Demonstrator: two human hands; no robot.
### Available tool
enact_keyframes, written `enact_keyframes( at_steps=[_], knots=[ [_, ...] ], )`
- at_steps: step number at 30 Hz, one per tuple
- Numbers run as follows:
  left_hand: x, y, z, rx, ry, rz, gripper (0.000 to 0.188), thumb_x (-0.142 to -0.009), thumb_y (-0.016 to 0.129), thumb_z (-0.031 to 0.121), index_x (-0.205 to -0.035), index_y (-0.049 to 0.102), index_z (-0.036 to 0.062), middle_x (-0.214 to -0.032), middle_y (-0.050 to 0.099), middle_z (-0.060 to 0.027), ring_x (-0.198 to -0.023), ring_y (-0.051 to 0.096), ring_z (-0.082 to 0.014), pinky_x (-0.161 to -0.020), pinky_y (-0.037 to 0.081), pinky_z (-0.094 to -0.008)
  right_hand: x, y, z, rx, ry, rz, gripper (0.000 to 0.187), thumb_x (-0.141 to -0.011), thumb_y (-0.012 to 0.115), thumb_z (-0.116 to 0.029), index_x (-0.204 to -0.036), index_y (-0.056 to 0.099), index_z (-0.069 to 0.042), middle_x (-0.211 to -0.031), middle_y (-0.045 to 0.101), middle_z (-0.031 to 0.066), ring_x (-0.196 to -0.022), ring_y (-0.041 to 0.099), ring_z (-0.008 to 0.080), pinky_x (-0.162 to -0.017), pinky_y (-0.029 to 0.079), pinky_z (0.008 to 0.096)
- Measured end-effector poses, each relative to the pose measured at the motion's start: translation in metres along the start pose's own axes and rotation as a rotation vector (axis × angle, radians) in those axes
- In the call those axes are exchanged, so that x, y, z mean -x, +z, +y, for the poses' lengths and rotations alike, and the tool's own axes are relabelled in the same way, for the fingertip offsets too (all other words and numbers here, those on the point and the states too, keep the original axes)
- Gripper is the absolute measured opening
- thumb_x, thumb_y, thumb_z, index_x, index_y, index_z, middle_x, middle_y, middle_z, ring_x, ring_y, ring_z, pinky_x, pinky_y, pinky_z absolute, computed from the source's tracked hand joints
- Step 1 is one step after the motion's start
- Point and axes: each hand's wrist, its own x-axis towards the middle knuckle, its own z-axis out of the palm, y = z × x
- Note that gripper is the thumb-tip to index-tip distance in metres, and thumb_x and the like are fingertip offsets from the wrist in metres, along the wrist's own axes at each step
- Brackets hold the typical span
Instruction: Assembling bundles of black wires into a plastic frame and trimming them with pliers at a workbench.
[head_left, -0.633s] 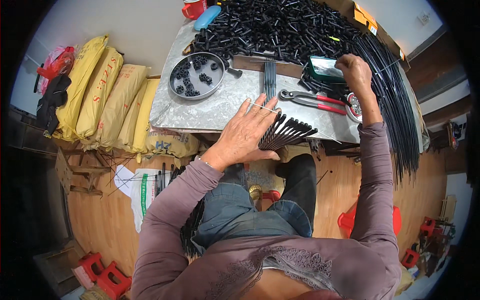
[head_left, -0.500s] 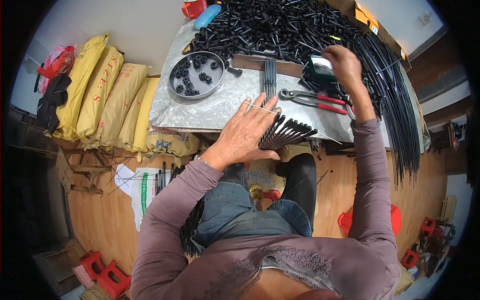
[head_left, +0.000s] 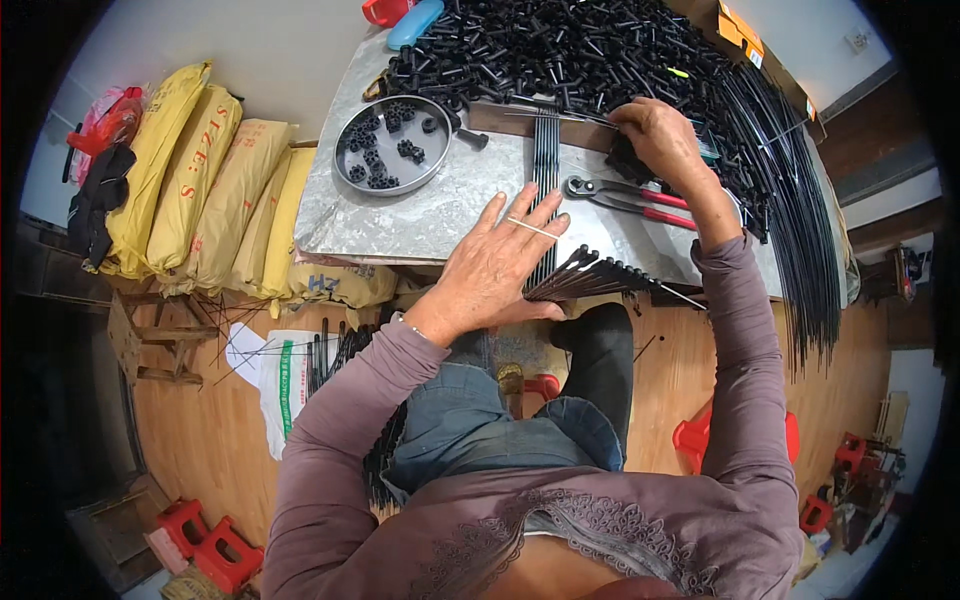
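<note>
My left hand [head_left: 500, 262] lies flat with its fingers stretched over a row of thin black rods [head_left: 546, 155] at the table's front edge. A pale band [head_left: 533, 228] crosses its fingers. Beside the hand, several rods with thick black ends [head_left: 610, 268] fan out over the edge. My right hand [head_left: 662, 140] is pinched at the end of a thin rod [head_left: 590, 119], which reaches left across the wooden bar [head_left: 500, 120]. Its fingertips are partly hidden. Below it lie red-handled pincers [head_left: 625, 198], their jaws toward the row of rods.
Behind spreads a large heap of black tubular parts [head_left: 540, 55]. A round metal tray [head_left: 408, 178] with small black pieces stands at left. Long black rods [head_left: 800, 220] hang over the right side. Filled yellow sacks [head_left: 205, 190] lean on the wall; red stools [head_left: 225, 555] stand on the floor.
My right hand has moved left and lowered to the wooden bar, where its fingers now meet a thin rod. The left hand stays nearly in place; the fanned rods have shifted slightly.
</note>
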Motion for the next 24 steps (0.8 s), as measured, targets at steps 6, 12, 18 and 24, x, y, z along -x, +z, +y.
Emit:
enact_keyframes(
  at_steps=[6,12,18,24],
  knots=[
    [-0.0011,0.0008,0.0008,0.011,0.004,0.010,0.098,-0.061,0.079,0.050,-0.139,0.037,0.0085,-0.149,0.029,-0.0137,-0.140,0.022,-0.0342,-0.113,0.020,-0.0490,-0.0006,0.0040,-0.0022,0.018,-0.014,-0.003,0.016,-0.081,0.061,-0.009,-0.094,0.070,-0.009,-0.089,0.066,0.0079,-0.087,0.063,0.0291,-0.074,0.051,0.0378],
    [-0.0005,0.0003,0.0002,0.011,0.006,0.012,0.098,-0.060,0.079,0.050,-0.139,0.037,0.0083,-0.149,0.029,-0.0142,-0.140,0.022,-0.0344,-0.113,0.020,-0.0491,0.0003,0.0051,-0.0042,-0.007,-0.007,0.016,0.015,-0.080,0.062,-0.009,-0.093,0.070,-0.008,-0.088,0.065,0.0078,-0.085,0.063,0.0289,-0.073,0.051,0.0376],
    [-0.0003,0.0021,-0.0005,-0.005,0.013,0.019,0.099,-0.061,0.078,0.053,-0.139,0.037,0.0081,-0.149,0.029,-0.0141,-0.140,0.022,-0.0341,-0.113,0.021,-0.0493,0.0005,0.0039,-0.0068,-0.003,0.000,0.009,0.015,-0.080,0.062,-0.009,-0.093,0.070,-0.008,-0.087,0.065,0.0075,-0.085,0.063,0.0283,-0.073,0.051,0.0372],
    [-0.0006,0.0018,0.0006,-0.023,0.000,-0.004,0.098,-0.062,0.077,0.055,-0.139,0.037,0.0082,-0.150,0.028,-0.0136,-0.140,0.021,-0.0337,-0.113,0.021,-0.0493,0.0004,0.0063,-0.0076,-0.012,-0.031,0.050,0.015,-0.080,0.061,-0.009,-0.090,0.071,-0.009,-0.085,0.065,0.0075,-0.083,0.063,0.0286,-0.072,0.051,0.0383]
  ],
)
